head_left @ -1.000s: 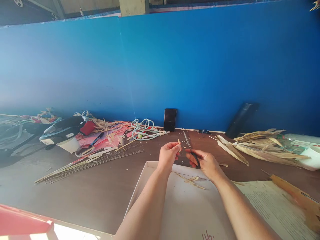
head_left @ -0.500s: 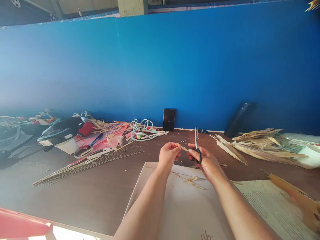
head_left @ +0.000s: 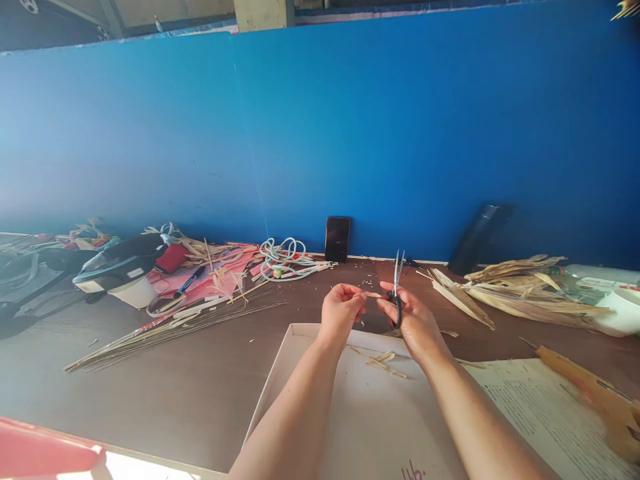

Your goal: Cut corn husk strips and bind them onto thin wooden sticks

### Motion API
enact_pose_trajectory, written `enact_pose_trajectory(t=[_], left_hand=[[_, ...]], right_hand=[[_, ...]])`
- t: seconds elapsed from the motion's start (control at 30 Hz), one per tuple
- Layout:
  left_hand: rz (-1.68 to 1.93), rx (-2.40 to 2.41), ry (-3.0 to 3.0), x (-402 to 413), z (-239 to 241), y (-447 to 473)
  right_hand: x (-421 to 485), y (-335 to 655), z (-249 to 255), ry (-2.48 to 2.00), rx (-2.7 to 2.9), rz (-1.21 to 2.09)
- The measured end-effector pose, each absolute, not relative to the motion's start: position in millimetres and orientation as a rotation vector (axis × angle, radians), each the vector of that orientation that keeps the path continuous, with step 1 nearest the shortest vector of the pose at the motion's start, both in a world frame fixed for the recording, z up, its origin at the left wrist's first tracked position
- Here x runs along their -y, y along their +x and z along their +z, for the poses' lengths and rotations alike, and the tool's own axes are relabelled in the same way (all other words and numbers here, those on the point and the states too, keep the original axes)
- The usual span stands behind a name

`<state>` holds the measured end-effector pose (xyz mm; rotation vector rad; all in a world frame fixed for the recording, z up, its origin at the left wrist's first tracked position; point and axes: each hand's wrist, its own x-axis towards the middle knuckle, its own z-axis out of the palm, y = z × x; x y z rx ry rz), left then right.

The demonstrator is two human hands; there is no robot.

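Pinched in my left hand (head_left: 343,310) is a thin tan strip of dried husk (head_left: 373,295), which points toward my right hand. My right hand (head_left: 410,317) is wrapped round a pair of scissors (head_left: 398,283) with black handles; the blades point up and stand slightly apart. Both hands hover over the far edge of a shallow white box lid (head_left: 380,420). Inside the lid lie several cut husk pieces (head_left: 385,362). Whether my right fingertips touch the strip I cannot tell.
A phone (head_left: 337,239) leans on the blue wall. Dried corn husks (head_left: 530,297), a white cup (head_left: 623,312) and a printed sheet (head_left: 540,407) lie right. To the left are thin sticks (head_left: 190,333), a coiled pale cord (head_left: 285,260) and a black headgear-like item (head_left: 123,263).
My right hand and the scissors have turned and shifted slightly to the right. My left hand has moved a little rightward, still pinching the husk strip.
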<state>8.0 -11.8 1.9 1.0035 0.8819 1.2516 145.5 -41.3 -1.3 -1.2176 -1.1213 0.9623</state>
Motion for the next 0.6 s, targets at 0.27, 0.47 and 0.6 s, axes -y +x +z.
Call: enact_pose_trajectory(t=[0.27, 0.47, 0.6], left_hand=[[1.144, -0.885, 1.038, 18.5, 5.4, 14.1], [1.064, -0.947, 1.133, 16.5, 4.6, 11.5], [1.034, -1.042, 1.332, 15.1, -2.3, 10.7]], right_hand=[[42.8, 145.5, 3.4, -1.236, 1.106, 0.826], [42.7, 144.9, 3.4, -1.234, 1.139, 0.801], [41.8, 146.3, 1.1, -1.26, 1.191, 0.754]])
